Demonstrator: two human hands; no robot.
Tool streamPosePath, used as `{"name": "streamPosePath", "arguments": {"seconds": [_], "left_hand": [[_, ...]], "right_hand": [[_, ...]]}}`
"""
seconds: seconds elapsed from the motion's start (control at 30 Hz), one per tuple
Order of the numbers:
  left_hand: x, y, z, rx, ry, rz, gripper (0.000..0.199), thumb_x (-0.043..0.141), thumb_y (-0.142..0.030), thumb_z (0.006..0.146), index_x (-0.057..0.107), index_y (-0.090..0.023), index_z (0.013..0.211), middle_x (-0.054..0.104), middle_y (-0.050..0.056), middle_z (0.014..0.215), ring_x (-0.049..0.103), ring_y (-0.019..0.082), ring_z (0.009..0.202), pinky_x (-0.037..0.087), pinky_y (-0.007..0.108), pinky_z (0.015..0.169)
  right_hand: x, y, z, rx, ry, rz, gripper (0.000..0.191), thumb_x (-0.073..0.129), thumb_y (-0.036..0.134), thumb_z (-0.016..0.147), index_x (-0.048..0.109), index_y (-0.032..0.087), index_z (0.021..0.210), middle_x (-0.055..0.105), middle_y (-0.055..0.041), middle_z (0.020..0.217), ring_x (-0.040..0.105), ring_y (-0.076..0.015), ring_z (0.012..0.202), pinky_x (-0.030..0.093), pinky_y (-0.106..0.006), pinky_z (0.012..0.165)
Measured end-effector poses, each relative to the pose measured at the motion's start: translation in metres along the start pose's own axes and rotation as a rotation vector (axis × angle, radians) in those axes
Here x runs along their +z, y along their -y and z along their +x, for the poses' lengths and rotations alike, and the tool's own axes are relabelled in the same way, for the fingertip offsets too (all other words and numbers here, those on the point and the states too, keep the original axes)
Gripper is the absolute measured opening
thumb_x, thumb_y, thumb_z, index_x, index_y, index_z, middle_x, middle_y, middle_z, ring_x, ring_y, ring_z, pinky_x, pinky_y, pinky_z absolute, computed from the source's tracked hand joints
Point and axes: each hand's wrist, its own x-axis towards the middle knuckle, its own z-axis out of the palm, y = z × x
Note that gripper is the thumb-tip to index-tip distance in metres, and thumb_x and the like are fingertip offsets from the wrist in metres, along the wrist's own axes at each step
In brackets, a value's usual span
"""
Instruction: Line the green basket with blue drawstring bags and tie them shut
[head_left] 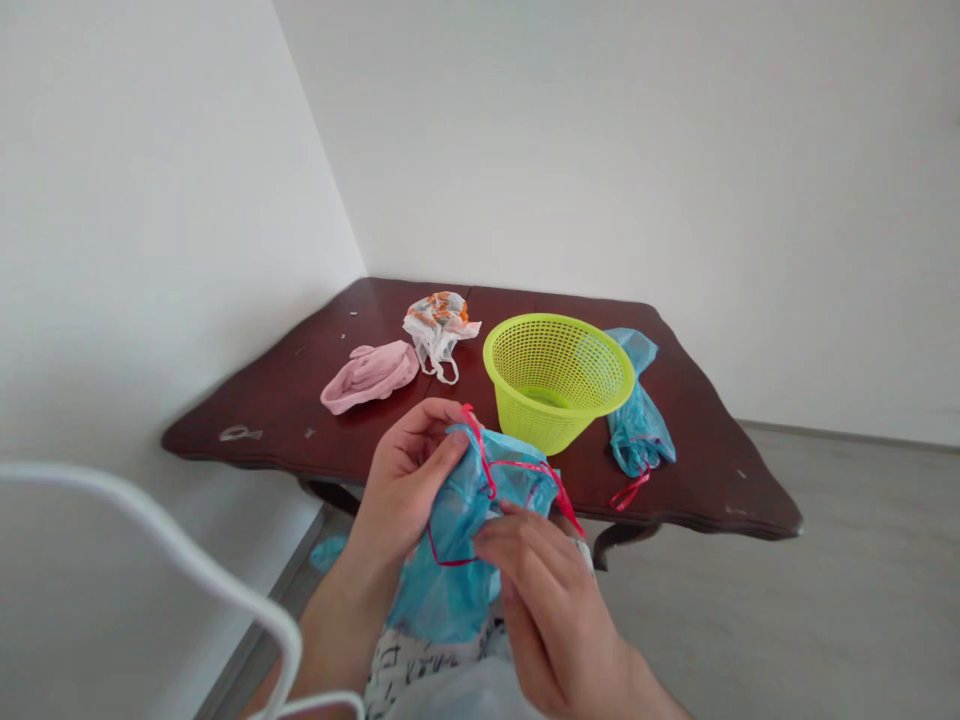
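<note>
A thin blue plastic bag [446, 595] with a red drawstring [454, 562] is held up in front of the table's near edge. My left hand [405, 480] pinches its upper left rim between thumb and fingers. From the right, my right hand [544, 595] has its fingers closed on the bag's other side, near the red string. Just beyond the bag stands a lime-green perforated basket [517, 420], upright, with nothing visible at its bottom. Folds of the bag hide some of my fingertips.
On the dark wooden table [292, 440] lie a pink cloth [371, 375], a white-and-orange plastic bag [439, 325] and another blue bag [641, 430] right of the basket. A white cable [187, 565] crosses the lower left. Something blue [328, 552] lies on the floor. Walls border the left and back.
</note>
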Motion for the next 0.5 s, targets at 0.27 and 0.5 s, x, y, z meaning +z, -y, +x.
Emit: {"name": "streamPosePath", "arguments": {"seconds": [0.27, 0.5], "left_hand": [[-0.009, -0.003, -0.005, -0.012, -0.057, -0.084, 0.043, 0.115, -0.042, 0.081, 0.086, -0.02, 0.102, 0.087, 0.003, 0.096, 0.076, 0.011, 0.067, 0.063, 0.016, 0.06], [-0.006, -0.001, -0.011, -0.009, 0.005, -0.17, 0.029, 0.11, -0.03, 0.088, 0.084, -0.021, 0.099, 0.085, 0.003, 0.106, 0.078, 0.011, 0.08, 0.065, 0.015, 0.069]], "right_hand": [[-0.006, -0.013, 0.015, 0.575, 0.618, -0.557, 0.021, 0.062, 0.023, 0.114, 0.083, 0.02, 0.118, 0.09, -0.0166, 0.107, 0.088, -0.0344, 0.099, 0.058, -0.039, 0.084], [0.001, -0.008, 0.012, 0.538, 0.766, -0.556, 0.056, 0.068, 0.004, 0.085, 0.083, 0.016, 0.138, 0.085, -0.0231, 0.141, 0.084, -0.0405, 0.129, 0.063, -0.049, 0.112]]}}
